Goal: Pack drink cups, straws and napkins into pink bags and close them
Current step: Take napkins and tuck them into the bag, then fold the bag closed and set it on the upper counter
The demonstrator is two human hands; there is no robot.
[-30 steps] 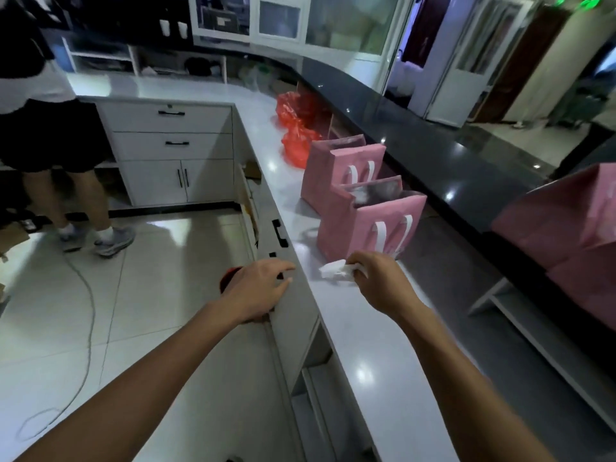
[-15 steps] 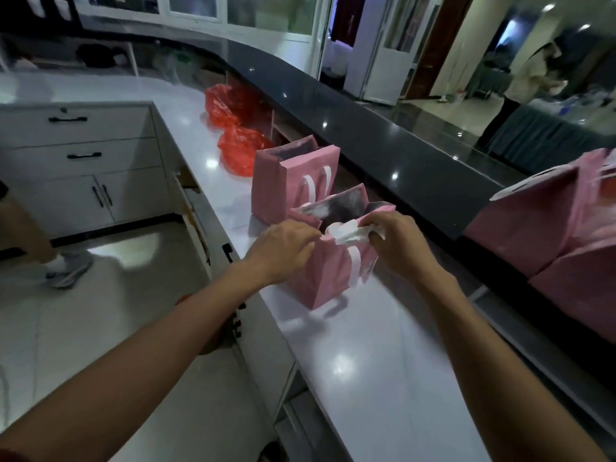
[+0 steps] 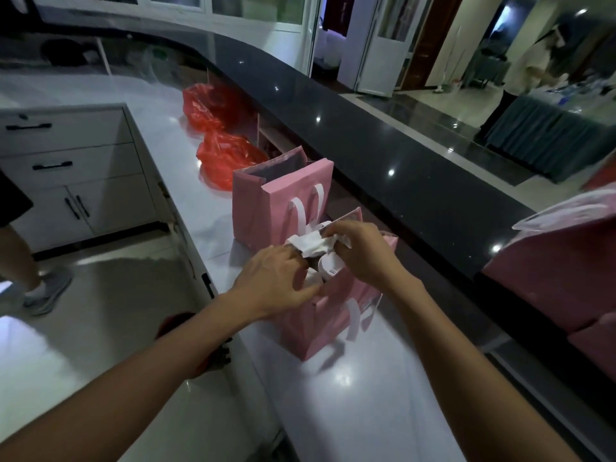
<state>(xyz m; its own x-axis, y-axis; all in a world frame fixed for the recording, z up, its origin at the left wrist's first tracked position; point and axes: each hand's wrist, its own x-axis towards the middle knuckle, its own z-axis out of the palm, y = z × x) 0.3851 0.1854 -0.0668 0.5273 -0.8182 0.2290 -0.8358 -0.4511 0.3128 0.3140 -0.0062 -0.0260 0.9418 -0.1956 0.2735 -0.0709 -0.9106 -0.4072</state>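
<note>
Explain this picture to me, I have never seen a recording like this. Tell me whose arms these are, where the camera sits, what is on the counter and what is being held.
There is no machine here. The arms belong to a person wearing a wide-angle camera on the head, so you look forward and down at their own hands.

On the white counter stand two pink bags with white handles. The near pink bag is open, and white cup lids show inside it. The far pink bag stands just behind it, also open. Further back lie red plastic bags.

The right hand has a grip on a crumpled white napkin, held over the near bag's mouth. The left hand grips that bag's near top edge. More pink bags sit at the right edge.
</note>
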